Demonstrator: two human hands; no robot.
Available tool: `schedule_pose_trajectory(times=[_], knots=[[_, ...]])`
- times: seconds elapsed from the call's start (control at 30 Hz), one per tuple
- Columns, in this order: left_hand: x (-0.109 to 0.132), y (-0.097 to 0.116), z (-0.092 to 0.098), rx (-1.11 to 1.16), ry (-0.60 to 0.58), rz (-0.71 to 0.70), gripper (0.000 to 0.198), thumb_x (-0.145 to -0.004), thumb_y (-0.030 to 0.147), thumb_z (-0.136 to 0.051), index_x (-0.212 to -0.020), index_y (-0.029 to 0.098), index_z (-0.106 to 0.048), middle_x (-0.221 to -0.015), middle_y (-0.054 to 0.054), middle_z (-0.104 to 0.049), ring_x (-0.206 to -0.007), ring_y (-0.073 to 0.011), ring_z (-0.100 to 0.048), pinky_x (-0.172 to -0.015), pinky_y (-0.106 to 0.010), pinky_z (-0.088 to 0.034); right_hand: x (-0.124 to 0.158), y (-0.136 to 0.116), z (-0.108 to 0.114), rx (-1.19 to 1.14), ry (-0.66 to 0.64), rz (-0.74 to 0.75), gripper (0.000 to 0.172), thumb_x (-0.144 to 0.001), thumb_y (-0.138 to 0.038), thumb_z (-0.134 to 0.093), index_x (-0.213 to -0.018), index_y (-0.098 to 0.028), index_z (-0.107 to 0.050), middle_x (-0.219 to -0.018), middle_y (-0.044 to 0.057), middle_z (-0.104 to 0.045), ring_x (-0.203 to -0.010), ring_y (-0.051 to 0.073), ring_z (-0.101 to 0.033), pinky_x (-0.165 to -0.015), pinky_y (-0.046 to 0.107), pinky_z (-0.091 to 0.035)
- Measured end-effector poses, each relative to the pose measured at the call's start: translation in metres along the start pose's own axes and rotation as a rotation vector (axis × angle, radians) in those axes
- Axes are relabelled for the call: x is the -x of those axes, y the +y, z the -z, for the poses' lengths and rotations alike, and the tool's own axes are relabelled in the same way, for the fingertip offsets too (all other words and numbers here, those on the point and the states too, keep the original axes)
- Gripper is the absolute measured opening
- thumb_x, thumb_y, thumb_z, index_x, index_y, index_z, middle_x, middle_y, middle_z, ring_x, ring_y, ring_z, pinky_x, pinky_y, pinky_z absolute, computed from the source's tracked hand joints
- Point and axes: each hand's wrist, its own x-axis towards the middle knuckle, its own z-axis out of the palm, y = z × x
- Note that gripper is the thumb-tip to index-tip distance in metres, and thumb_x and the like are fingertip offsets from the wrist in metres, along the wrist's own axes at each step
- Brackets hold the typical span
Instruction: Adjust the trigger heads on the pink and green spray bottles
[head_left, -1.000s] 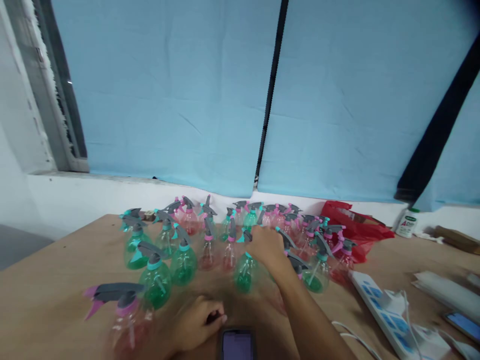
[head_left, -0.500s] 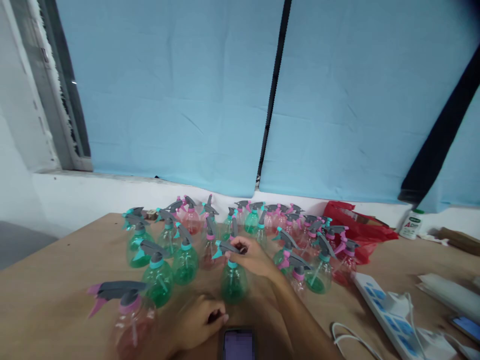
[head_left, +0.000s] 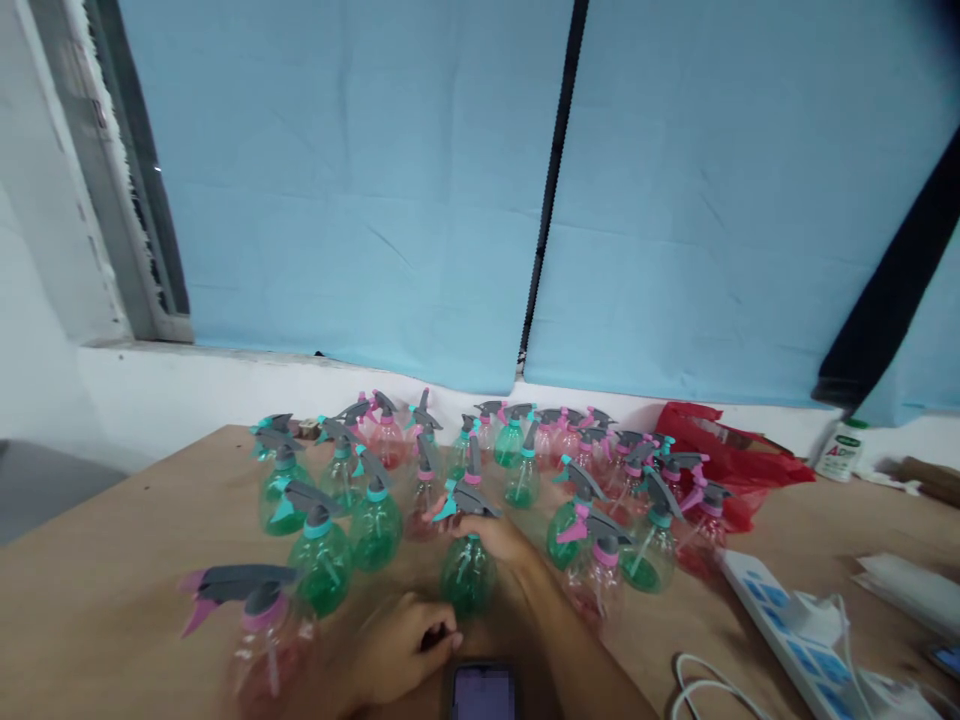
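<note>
Writing first: a white bottle (head_left: 841, 450) with a green cap, far right, carries a large red "A" on its label; the letters after it blur, and the pale print on its green patch is too small to read. Phone (head_left: 484, 692) at the near edge, screen lit, content illegible.

Subject: a green spray bottle (head_left: 469, 580), centre, just beyond the phone. Round, see-through body; teal collar; grey spray head with a teal nozzle and trigger pointing left. Stands upright; cannot tell whether its base touches the table (head_left: 165, 520).

Right hand (head_left: 487, 532): fingers grasp that bottle about the neck, beneath the spray head. Left hand (head_left: 412, 640): fingers curled into a loose fist, close to the bottle's base.

Round about: a pink spray bottle (head_left: 271, 655) nearest at left, grey head, pink trigger; more green and pink ones ranked behind. Red plastic bag (head_left: 727, 460) behind them at right; white power strip (head_left: 784, 635) nearer, with plugs in it.
</note>
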Motion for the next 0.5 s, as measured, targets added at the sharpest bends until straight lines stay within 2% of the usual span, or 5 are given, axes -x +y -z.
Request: schedule_pose_trajectory(times=[0.17,0.27,0.4,0.5], knots=[[0.0017,-0.0013,-0.0002,-0.053,0.015,0.025,0.038,-0.104,0.055,-0.047,-0.090,0.026,-0.068,-0.079,0.000,-0.069,-0.075,-0.0178,-0.058,-0.071,-0.027,-0.041,-0.0002,-0.0030,0.0008,0.000,0.061,-0.009,0.020,-0.069,-0.031,-0.057,-0.072,-0.021,-0.074,-0.074,0.006,-0.071,-0.081,0.024,-0.068,-0.082,0.035,-0.053],[0.0010,0.0007,0.0004,-0.083,0.010,0.038,0.032,-0.103,0.049,-0.050,-0.090,0.026,-0.068,-0.079,0.001,-0.069,-0.075,-0.0176,-0.060,-0.070,-0.027,-0.039,0.0002,-0.0002,-0.0005,-0.029,0.054,0.035,0.023,-0.070,-0.032,-0.056,-0.077,-0.022,-0.075,-0.075,0.005,-0.071,-0.081,0.023,-0.069,-0.083,0.035,-0.053],[-0.0011,0.0050,0.0023,-0.094,0.005,0.010,0.031,-0.103,0.044,-0.049,-0.086,0.024,-0.066,-0.076,0.002,-0.068,-0.072,-0.0162,-0.060,-0.066,-0.027,-0.036,0.0011,-0.0022,-0.0025,0.038,0.071,-0.002,0.031,-0.068,-0.036,-0.055,-0.086,-0.023,-0.077,-0.073,0.004,-0.071,-0.083,0.025,-0.068,-0.084,0.037,-0.053],[-0.0017,0.0065,0.0037,-0.097,0.004,0.005,0.032,-0.103,0.044,-0.048,-0.086,0.024,-0.066,-0.075,0.001,-0.068,-0.071,-0.0159,-0.060,-0.065,-0.027,-0.035,0.0024,-0.0073,-0.0036,0.005,0.064,0.004,0.034,-0.065,-0.033,-0.054,-0.088,-0.023,-0.077,-0.073,0.004,-0.071,-0.081,0.024,-0.067,-0.083,0.036,-0.053]])
